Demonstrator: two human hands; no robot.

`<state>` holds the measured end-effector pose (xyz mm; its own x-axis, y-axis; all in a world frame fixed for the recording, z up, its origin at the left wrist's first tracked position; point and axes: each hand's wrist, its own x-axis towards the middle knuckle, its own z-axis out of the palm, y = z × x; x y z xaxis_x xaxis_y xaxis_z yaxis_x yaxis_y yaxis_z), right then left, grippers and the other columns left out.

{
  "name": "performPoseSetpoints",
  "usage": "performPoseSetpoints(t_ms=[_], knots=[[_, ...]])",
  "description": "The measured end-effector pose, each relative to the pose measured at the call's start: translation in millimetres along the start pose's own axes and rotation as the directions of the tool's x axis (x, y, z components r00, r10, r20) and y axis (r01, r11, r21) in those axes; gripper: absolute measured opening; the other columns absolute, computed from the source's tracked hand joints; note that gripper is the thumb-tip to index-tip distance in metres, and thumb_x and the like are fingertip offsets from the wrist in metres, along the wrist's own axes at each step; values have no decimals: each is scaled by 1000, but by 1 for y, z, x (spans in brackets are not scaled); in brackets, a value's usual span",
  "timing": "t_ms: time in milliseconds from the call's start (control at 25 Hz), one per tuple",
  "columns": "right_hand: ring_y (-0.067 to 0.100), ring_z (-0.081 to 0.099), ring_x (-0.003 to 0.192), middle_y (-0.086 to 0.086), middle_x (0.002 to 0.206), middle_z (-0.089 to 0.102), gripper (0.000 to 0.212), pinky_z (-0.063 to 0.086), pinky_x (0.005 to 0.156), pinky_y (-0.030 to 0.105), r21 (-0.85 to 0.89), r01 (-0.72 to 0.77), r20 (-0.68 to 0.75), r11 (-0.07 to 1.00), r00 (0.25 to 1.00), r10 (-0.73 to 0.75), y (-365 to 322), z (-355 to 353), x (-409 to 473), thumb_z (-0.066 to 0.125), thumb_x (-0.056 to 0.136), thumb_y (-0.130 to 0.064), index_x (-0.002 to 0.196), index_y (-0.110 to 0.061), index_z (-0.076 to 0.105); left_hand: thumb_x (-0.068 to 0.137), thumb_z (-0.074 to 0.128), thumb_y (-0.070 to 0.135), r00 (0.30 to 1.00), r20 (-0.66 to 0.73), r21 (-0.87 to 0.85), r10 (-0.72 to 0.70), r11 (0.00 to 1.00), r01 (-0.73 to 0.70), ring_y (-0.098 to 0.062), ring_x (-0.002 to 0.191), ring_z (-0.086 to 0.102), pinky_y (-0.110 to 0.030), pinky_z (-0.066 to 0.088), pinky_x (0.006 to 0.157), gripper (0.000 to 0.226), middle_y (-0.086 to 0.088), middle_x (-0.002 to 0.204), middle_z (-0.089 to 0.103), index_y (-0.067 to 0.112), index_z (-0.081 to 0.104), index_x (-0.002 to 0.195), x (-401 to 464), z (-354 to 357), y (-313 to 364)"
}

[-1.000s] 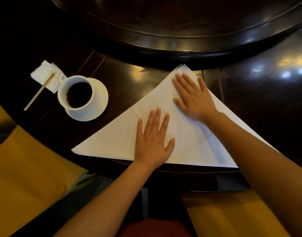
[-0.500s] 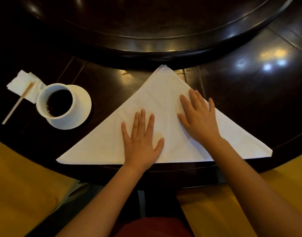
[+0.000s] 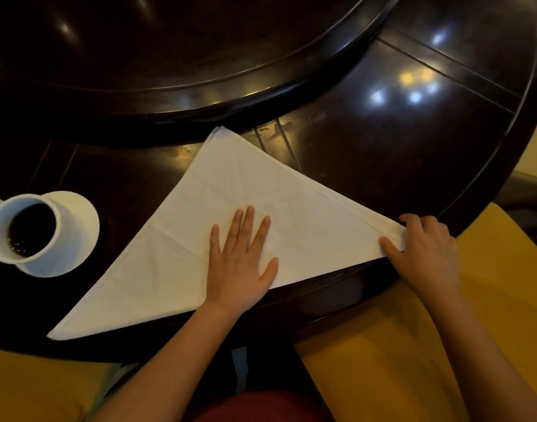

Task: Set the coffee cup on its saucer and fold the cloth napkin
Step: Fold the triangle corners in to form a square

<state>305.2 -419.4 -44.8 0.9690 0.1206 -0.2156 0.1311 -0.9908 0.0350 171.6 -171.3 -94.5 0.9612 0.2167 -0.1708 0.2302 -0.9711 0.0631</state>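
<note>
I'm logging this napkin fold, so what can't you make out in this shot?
Head view only:
- White coffee cup: handle side cut off by the left edge.
- White cloth napkin: right corner hidden under the right hand.
- Napkin middle: covered by the flat left hand.
- Round white saucer: largely hidden by the cup.

A white cloth napkin point(image 3: 230, 226), folded into a triangle, lies flat on the dark counter point(image 3: 382, 153). The left hand point(image 3: 241, 263) rests on it palm down, fingers spread. The right hand point(image 3: 425, 254) pinches the napkin's corner out to the right. Well left of both hands, a coffee cup point(image 3: 25, 229) stands on its saucer point(image 3: 75, 236).
</note>
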Motion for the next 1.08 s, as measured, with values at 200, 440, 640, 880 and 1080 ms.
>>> performPoseSetpoints(t_ms=[200,440,640,880,1080], knots=[[23,53,83,2,87,53,27,48,81,47,207,-54,108,977,994,32,5,-12,5,66,81,-26,101,-11,57,86,21,61,1000,6,2,2,1000,-2,-25,144,-6,-53,5,113,76,-7,158,-3,25,-4,148,1,0,0],[17,62,67,-2,80,63,36,51,54,26,668,27,231,743,942,-243,-2,-53,0,67,82,-24,112,-37,51,86,22,60,1000,1,-17,9,1000,-9,-25,144,-4,-51,3,113,76,-8,157,-1,24,-2,148,1,-1,1],[1,64,90,-14,94,69,19,50,71,11,909,140,121,393,813,-570,-44,-91,7,71,74,-22,92,-22,66,86,13,62,1000,-18,-51,-7,999,6,-23,143,-5,-47,-1,113,76,-6,156,-6,21,-10,147,-1,0,0],[16,60,80,2,85,66,6,47,69,29,741,444,-31,504,772,-635,-120,-109,46,60,87,-22,86,-21,66,91,17,56,987,-147,-306,-67,952,19,-22,143,4,-42,9,112,75,-8,154,0,12,-7,147,-6,-1,0],[4,52,72,-10,77,56,2,42,64,12,718,425,52,551,756,-652,-186,-88,84,66,85,-20,83,-19,66,94,14,57,968,-231,-419,-103,908,-4,-21,144,-1,-44,4,112,72,-7,156,-5,14,-6,148,-9,-1,-4]])
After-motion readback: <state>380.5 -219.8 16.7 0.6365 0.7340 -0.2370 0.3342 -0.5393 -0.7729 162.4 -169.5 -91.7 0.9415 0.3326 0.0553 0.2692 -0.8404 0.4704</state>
